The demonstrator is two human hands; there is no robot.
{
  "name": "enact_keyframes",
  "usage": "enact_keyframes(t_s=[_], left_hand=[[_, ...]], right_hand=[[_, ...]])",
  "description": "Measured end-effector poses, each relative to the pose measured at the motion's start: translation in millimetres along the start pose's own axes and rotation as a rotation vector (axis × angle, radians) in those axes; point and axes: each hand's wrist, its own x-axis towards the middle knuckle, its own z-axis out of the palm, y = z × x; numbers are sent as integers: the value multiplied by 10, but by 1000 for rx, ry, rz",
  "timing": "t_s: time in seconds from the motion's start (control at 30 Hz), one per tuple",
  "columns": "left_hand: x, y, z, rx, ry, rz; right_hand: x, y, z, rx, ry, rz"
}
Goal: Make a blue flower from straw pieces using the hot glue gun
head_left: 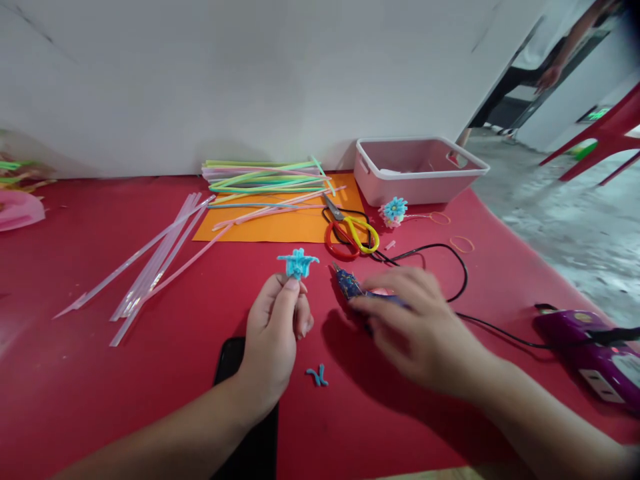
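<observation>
My left hand (275, 333) is closed, pinching a light-blue pipe-cleaner flower (298, 264) between thumb and fingers, petals upward. My right hand (417, 327), slightly blurred, reaches over a dark-blue hot glue gun (349, 283) with its fingers apart. Whether the fingertips touch the gun cannot be made out, and the hand hides much of its body. The gun's nozzle points toward the scissors. Between my hands, nearer me, lie small blue pipe-cleaner pieces (318, 376). A black phone (255, 433) lies partly under my left forearm.
Red-and-yellow scissors (352, 233) and pastel pipe cleaners (270, 179) rest on orange paper (285, 230). Clear glue sticks (160, 260) lie left. A pink basket (415, 190), a finished-looking flower (395, 211), the cord (465, 273) and a purple power strip (590, 353) are right. A person stands beyond.
</observation>
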Motion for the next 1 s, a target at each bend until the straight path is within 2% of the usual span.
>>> enact_keyframes(t_s=[0.07, 0.13, 0.33, 0.43, 0.5, 0.63, 0.77, 0.93, 1.0], left_hand=[[-2, 1, 3, 4, -1, -2], [-5, 2, 4, 19, -4, -2], [-7, -9, -9, 26, -31, 8], [-7, -18, -13, 31, -35, 3], [-10, -23, -14, 33, -32, -3], [-28, -35, -20, 49, -50, -10], [-49, -46, -21, 105, -84, -5], [-60, -43, -5, 139, -186, -44], [-55, -43, 3, 117, -209, -65]], right_hand=[[28, -166, 65, 105, -65, -192], [46, -279, 136, 140, -117, -286], [53, -307, 191, 158, -211, -333], [43, -294, 177, 233, -215, -347], [28, -283, 177, 354, -170, -306], [10, -231, 154, 561, 19, -176], [35, -192, 48, 592, 122, -64], [79, -211, -52, 581, 284, 56], [80, -215, -42, 629, 295, 145]])
